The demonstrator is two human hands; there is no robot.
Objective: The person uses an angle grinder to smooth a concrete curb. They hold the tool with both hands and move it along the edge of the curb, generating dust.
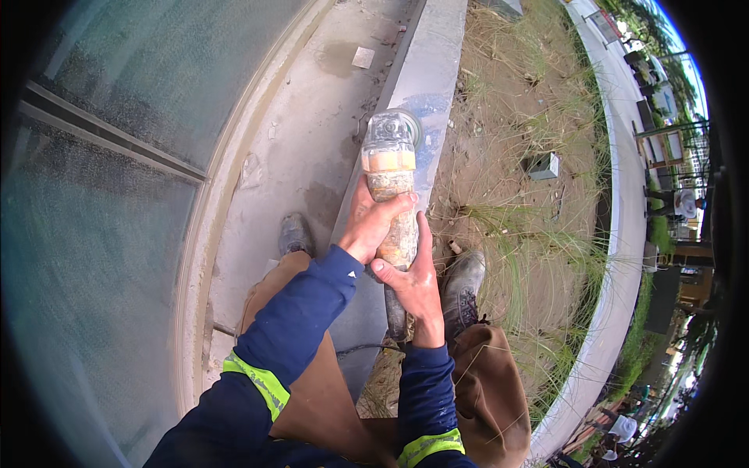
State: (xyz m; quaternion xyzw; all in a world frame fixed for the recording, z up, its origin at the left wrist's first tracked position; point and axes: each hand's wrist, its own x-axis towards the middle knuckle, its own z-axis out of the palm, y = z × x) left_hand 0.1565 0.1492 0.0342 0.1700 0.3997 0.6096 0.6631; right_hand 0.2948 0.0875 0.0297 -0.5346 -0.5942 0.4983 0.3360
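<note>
Both my hands are wrapped round a dusty angle grinder [392, 173], its body worn and bound with orange-tan tape. My left hand [373, 222] grips it behind the head, thumb across the top. Further back, my right hand [416, 285] holds the rear of the body. The grinder's round disc [413, 129] shows at the right of the head, over the top of a grey concrete kerb [431, 74]. Whether the disc touches the surface I cannot tell. A dark cord [365, 348] runs below the tool, partly hidden by my right arm.
Dusty glass panels [117, 218] stand along the left, beside a concrete ledge [312, 117] with a small pale tile piece [363, 58]. My boots [466, 288] straddle the kerb. Right of it lies sandy soil with grass [523, 242] and a grey box [544, 166]. People [686, 204] are far right.
</note>
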